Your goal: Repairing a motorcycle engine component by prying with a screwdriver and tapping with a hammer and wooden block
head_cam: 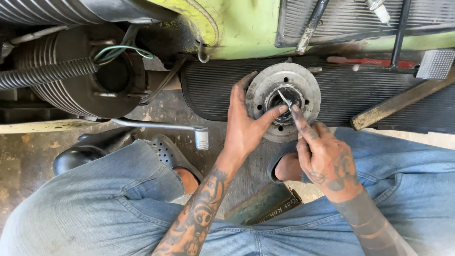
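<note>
Two hands are being used on a round metal hub (283,100) lying on the ribbed black mat (213,90). The rim is being gripped by the left hand (246,128), and a thin metal tool (284,99) is being pinched by the right hand (324,159). Probably heavy, hard, greasy; best held by its rim.

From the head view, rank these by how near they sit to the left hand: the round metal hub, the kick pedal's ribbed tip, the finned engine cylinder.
From the left hand:
1. Round metal hub: touching, the hand grips its left rim.
2. Kick pedal's ribbed tip: just left of the hand, over the floor.
3. Finned engine cylinder: far left, under the green body.
</note>
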